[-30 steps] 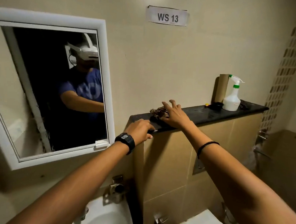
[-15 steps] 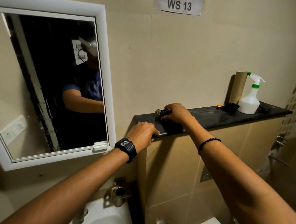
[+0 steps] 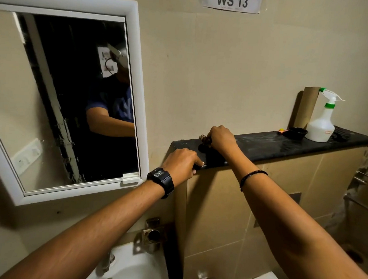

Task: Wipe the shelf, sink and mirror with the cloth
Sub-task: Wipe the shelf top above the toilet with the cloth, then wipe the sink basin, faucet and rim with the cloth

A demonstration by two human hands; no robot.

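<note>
Fingers of your right hand (image 3: 220,139) curl around a crumpled brown cloth (image 3: 203,138), which lies at the left end of the long black stone shelf (image 3: 286,145). Your left hand (image 3: 180,161) grips that shelf's front edge, fingers hooked over it. Farther right stand a white spray bottle (image 3: 320,126) and a brown cardboard tube (image 3: 307,108). Left hangs the white-framed mirror (image 3: 137,71); below sits the white ceramic sink (image 3: 132,270).

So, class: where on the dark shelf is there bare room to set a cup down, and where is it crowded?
The widest bare stretch of the shelf lies between the right hand, holding the cloth, and the black dish. The right end is crowded: dish, spray bottle, cardboard tube. Both hands take the left end; the left hand grips the edge.
</note>
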